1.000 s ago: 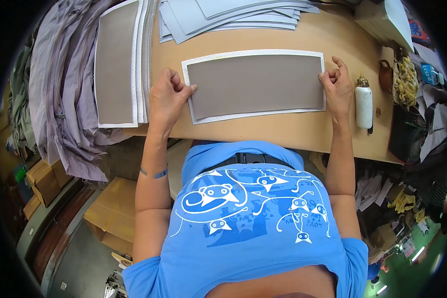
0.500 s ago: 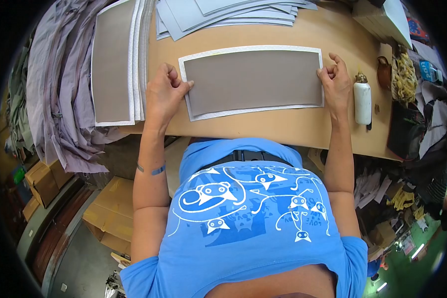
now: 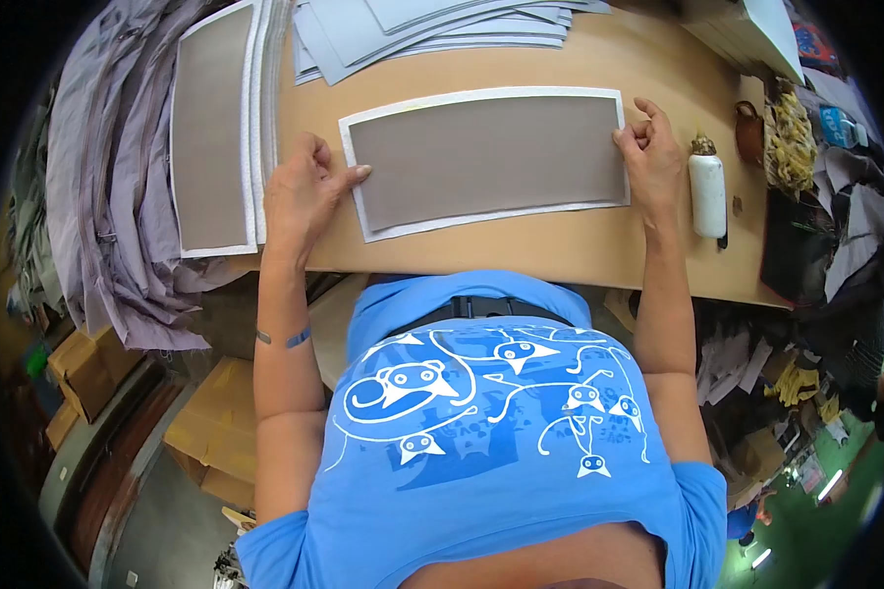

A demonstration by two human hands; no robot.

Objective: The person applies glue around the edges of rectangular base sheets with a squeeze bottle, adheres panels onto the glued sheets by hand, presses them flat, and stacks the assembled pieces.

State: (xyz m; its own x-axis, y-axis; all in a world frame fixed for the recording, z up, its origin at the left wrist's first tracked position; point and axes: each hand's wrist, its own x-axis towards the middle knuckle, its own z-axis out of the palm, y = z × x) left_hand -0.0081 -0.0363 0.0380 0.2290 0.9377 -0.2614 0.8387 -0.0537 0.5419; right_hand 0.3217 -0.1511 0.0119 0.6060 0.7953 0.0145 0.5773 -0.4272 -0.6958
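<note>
The tan tabletop (image 3: 521,247) carries the white-bordered panel (image 3: 486,157). Left of the panel: stacked matching panels (image 3: 211,137), then mauve cloth (image 3: 113,157). Beyond it: grey sheets (image 3: 427,29). Right: a white bottle (image 3: 707,196). Lower left: a cardboard box (image 3: 211,422).

Left hand (image 3: 304,191): grip apart, thumb touching the panel's left edge. Right hand (image 3: 653,157): at its right edge; I cannot tell whether that grip is clamped. Compared with half a second ago, the left fingers stand farther from the thumb; the panel keeps its place.

Blue tee (image 3: 501,481) w/ wht cartoon print (image 3: 409,387), blk belt (image 3: 481,307), silvery bangle (image 3: 298,338)
</note>
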